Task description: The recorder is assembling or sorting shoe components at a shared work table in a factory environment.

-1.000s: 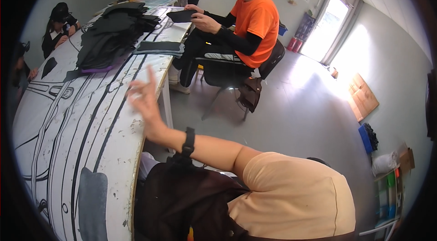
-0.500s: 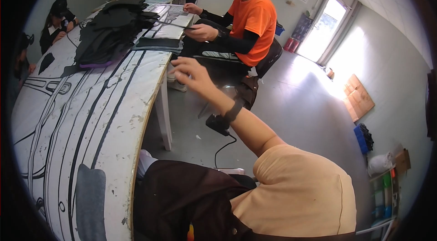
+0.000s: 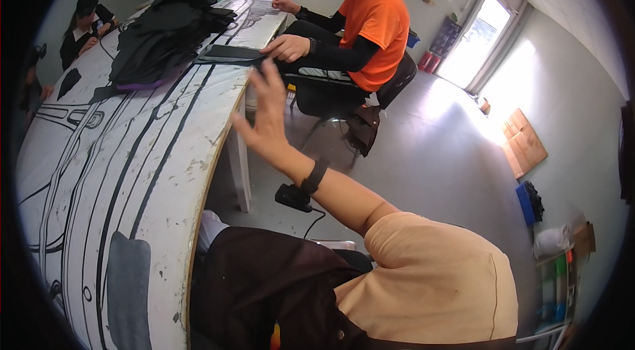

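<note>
My right hand (image 3: 264, 115) is raised over the table's right edge, its fingers spread and nothing visible in them. Its fingertips come close to a small stack of dark flat pieces (image 3: 231, 54) at the table's edge; whether they touch I cannot tell. A co-worker's hand (image 3: 288, 48) rests at the right end of that stack. Beyond it on the left lies a large heap of black, cloth-like pieces (image 3: 155, 39) with a purple strip at its near side. A black strap with a small dark device (image 3: 293, 197) is around my right wrist. My left hand is out of the picture.
The long white table (image 3: 178, 165) has black line drawings and chipped paint. A dark grey rounded patch (image 3: 129, 290) is at its near end. A co-worker in orange (image 3: 377, 23) sits on a black chair beyond my hand; other people are at the far left. A cardboard sheet (image 3: 522, 142) leans against the wall.
My right hand has turned more upright and moved slightly left, fingers spreading wider. The co-worker in orange has lowered a dark flat piece onto the small stack.
</note>
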